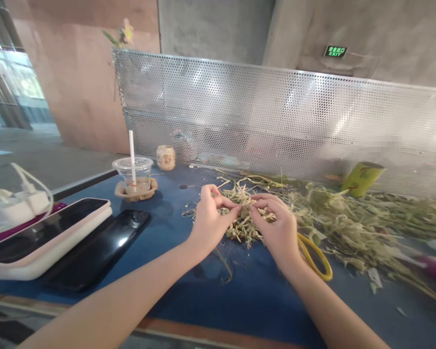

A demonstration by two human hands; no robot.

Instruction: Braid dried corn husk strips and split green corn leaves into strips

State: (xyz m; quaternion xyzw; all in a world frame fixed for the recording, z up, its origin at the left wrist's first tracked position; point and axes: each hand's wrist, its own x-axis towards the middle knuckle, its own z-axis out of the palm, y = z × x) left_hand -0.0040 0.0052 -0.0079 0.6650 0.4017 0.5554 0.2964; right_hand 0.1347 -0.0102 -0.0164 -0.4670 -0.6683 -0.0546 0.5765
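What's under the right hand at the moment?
Beside the right hand, dried plant pieces and a partly hidden yellow loop show. Whatever lies directly beneath the hand, including any rest of the loop, is covered.

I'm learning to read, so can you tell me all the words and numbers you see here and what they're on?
"安全出口" – top line of the green-lettered sign high on the wall.
"EXIT" – the line under it, on the same sign.
Clear cup and its straw: tiny coloured marks near the bottom, too blurred to tell if they are letters.
I can read no numbers and no other words.
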